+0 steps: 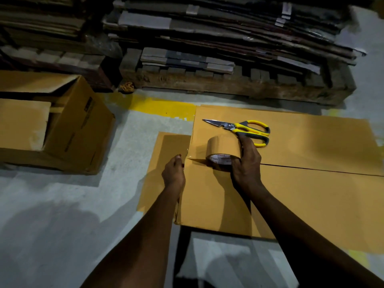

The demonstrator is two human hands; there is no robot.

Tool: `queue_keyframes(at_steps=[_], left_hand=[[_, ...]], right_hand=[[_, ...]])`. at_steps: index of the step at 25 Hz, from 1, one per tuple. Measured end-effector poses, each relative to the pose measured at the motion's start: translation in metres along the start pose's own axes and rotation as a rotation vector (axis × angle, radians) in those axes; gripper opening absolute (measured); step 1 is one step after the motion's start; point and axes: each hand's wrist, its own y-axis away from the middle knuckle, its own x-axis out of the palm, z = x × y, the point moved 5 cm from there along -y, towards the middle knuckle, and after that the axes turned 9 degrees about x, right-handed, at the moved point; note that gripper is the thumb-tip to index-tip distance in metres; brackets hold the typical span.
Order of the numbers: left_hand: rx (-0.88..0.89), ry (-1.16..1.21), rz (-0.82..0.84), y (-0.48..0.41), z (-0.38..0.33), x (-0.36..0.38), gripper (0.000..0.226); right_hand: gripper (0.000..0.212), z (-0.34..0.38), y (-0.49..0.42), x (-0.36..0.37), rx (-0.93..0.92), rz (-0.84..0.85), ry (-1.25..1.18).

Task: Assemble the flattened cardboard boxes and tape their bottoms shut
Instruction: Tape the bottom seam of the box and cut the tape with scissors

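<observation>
A brown cardboard box (pixel 301 194) stands bottom-up in front of me, its two flaps meeting at a dark seam that runs left to right. My right hand (pixel 246 163) grips a roll of brown packing tape (pixel 221 151) set on the seam near the box's left end. A short strip of tape runs from the roll to the left edge, where my left hand (pixel 174 173) pinches and presses its end down over the corner. Yellow-handled scissors (pixel 247 129) lie on the far flap just behind the roll.
An assembled cardboard box (pixel 79 125) lies on its side at the left with flaps open. Stacks of flattened cartons (pixel 228 32) sit on a wooden pallet (pixel 228 86) behind. The grey floor carries a yellow painted line (pixel 158 106).
</observation>
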Motion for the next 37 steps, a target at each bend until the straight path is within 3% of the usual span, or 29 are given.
queue_keyframes(at_steps=[2, 5, 6, 9, 13, 16, 18, 21, 24, 27, 29, 34, 37], left_hand=[[0.192, -0.064, 0.018, 0.015, -0.005, -0.001, 0.050], [0.638, -0.532, 0.205, 0.027, -0.015, 0.010, 0.073], [0.694, -0.674, 0.227, 0.029, -0.017, 0.014, 0.075], [0.722, -0.907, 0.240, 0.034, -0.032, 0.028, 0.072], [0.696, -0.859, 0.277, 0.031, -0.039, 0.045, 0.080], [0.699, -0.970, 0.287, 0.026, -0.033, 0.043, 0.083], [0.705, -1.010, 0.292, 0.025, -0.030, 0.041, 0.084], [0.769, -1.076, 0.282, 0.039, -0.049, 0.064, 0.085], [0.749, -1.109, 0.270, 0.037, -0.050, 0.058, 0.086], [0.874, -1.084, 0.392, 0.064, -0.066, 0.108, 0.087], [0.806, -1.029, 0.376, 0.073, -0.078, 0.138, 0.088], [0.752, -1.052, 0.326, 0.078, -0.077, 0.144, 0.096], [0.799, -1.077, 0.311, 0.077, -0.076, 0.139, 0.094]], right_hand=[[0.056, -0.003, 0.000, -0.001, 0.033, 0.022, 0.028], [0.058, 0.000, 0.002, -0.004, 0.010, 0.068, 0.093], [0.058, 0.002, 0.002, -0.004, -0.004, 0.094, 0.120], [0.068, 0.009, 0.004, -0.006, -0.039, 0.174, 0.209], [0.075, 0.013, -0.001, -0.010, -0.047, 0.260, 0.182], [0.075, 0.025, -0.003, -0.001, -0.114, 0.287, 0.280], [0.077, 0.021, -0.009, -0.013, -0.169, 0.225, 0.382], [0.073, -0.032, -0.017, -0.101, -0.155, 0.008, 0.508], [0.061, -0.054, -0.014, -0.120, -0.105, 0.049, 0.541], [0.069, -0.054, -0.009, -0.113, -0.022, 0.072, 0.494], [0.069, -0.049, -0.008, -0.107, -0.027, 0.072, 0.484], [0.062, -0.048, -0.007, -0.110, -0.084, -0.015, 0.597], [0.076, -0.072, -0.009, -0.149, -0.046, -0.123, 0.700]])
